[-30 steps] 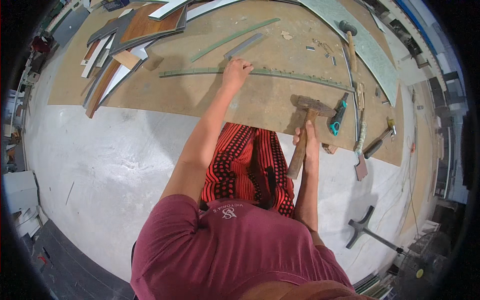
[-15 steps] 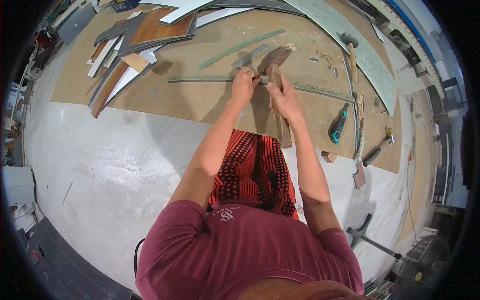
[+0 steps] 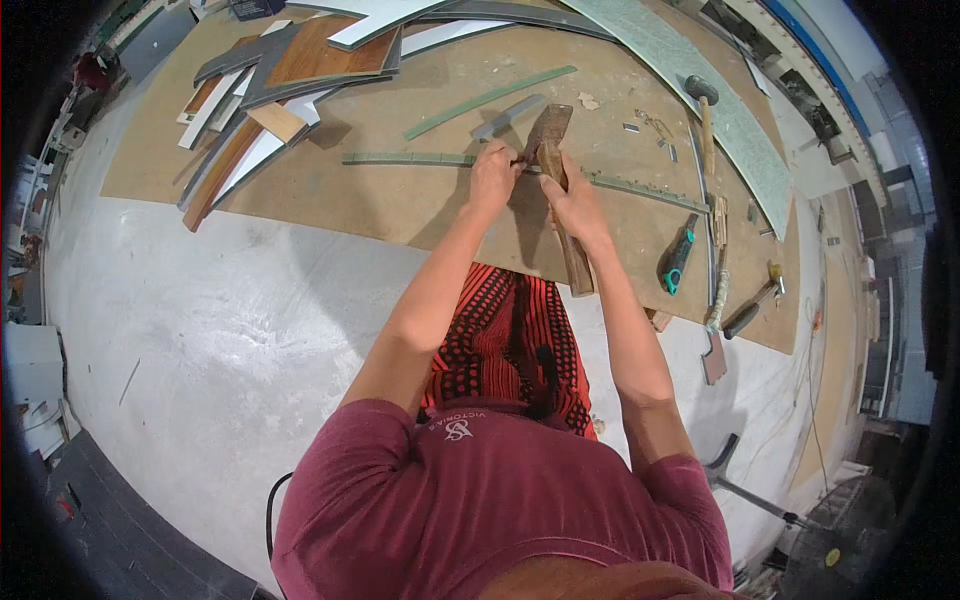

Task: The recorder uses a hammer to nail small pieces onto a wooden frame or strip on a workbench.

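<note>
bare tabletop [image 3: 385, 203] lies between left grip [image 3: 493, 182] (holding what, cannot tell) and near edge; right grip [image 3: 580, 206] clasps a brown hammer [image 3: 575, 262].

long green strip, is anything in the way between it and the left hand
Nothing visible: the left hand is over the long green strip, hiding part of it. The hammer in the right hand is close on the left hand's right, not between.
</note>
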The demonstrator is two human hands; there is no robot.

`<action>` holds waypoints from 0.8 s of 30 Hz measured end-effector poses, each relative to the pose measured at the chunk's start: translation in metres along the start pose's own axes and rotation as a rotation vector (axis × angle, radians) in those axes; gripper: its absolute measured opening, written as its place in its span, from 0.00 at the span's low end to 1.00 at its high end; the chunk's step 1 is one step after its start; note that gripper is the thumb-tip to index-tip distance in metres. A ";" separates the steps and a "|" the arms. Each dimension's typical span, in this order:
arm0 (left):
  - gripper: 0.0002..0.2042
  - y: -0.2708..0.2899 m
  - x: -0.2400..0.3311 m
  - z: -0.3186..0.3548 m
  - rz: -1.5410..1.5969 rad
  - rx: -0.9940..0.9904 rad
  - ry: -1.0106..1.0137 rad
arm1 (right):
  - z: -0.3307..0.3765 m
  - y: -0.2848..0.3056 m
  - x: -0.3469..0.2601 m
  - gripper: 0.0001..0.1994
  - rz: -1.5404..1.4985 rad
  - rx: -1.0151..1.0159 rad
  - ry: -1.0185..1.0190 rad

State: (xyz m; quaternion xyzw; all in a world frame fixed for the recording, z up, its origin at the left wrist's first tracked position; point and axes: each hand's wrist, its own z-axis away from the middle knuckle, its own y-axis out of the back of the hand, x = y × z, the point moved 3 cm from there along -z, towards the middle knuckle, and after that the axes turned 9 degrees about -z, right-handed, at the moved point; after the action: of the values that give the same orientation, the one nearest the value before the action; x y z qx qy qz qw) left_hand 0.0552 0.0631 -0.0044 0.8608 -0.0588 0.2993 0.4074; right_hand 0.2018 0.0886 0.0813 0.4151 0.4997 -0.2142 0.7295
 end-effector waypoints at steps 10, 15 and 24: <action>0.08 0.003 0.002 -0.002 0.054 0.006 -0.018 | 0.051 0.026 0.015 0.30 -0.156 0.026 0.011; 0.08 0.011 -0.004 -0.007 0.058 -0.129 -0.027 | 0.085 0.035 0.062 0.29 -0.353 0.064 -0.102; 0.14 -0.013 0.024 -0.104 0.126 -0.343 0.021 | 0.104 0.068 0.118 0.27 -0.850 0.125 -0.183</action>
State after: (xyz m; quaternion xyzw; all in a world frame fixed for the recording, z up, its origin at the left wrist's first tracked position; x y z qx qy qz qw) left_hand 0.0303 0.1511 0.0512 0.7701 -0.1588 0.3188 0.5293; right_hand 0.3565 0.0536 0.0170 0.1954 0.5454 -0.5612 0.5911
